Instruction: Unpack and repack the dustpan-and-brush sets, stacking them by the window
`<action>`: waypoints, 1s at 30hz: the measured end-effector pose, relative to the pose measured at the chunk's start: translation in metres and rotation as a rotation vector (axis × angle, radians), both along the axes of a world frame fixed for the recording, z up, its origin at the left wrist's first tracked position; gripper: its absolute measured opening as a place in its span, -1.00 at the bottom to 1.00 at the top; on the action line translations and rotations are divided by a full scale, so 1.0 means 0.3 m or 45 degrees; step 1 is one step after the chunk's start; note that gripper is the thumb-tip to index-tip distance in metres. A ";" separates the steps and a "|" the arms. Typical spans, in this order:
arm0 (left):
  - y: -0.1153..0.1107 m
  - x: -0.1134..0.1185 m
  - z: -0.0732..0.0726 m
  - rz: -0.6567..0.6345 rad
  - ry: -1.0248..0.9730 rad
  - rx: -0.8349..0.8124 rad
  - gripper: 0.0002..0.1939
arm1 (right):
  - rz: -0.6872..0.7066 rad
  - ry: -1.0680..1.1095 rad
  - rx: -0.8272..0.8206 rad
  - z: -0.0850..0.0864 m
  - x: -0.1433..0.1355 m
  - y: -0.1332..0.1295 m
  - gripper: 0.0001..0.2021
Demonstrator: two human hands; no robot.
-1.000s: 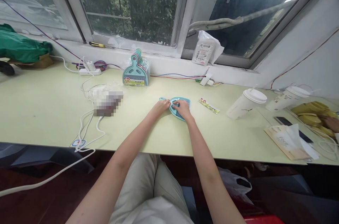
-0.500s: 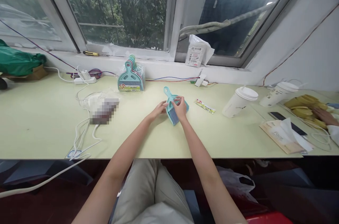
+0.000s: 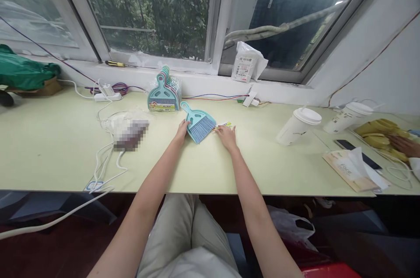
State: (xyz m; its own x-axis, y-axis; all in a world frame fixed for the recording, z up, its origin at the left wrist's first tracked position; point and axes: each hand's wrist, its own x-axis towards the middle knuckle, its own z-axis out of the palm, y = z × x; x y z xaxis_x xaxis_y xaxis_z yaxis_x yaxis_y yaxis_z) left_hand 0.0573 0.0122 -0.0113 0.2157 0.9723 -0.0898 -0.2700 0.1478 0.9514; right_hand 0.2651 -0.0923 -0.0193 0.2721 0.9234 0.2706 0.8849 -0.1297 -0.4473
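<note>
A small packing workroom – one long pale-green bench (image 3: 65, 155) under a sliding window (image 3: 147, 11), bearing a bagged stack of dustpan sets (image 3: 164, 94), power strip (image 3: 106, 96) and takeaway cups (image 3: 298, 125)

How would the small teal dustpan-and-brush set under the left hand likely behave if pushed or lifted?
The dustpan-and-brush set looks like thin moulded plastic, so probably stiff and light. It lies flat on the table, so it should slide rather than roll or tip. The left hand touches its edge; the bristles may flex if pressed.
</note>
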 end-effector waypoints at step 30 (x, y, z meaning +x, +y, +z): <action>-0.105 0.007 0.073 -0.339 -0.250 0.028 -0.34 | 0.013 0.429 0.366 0.068 -0.216 -0.012 -0.58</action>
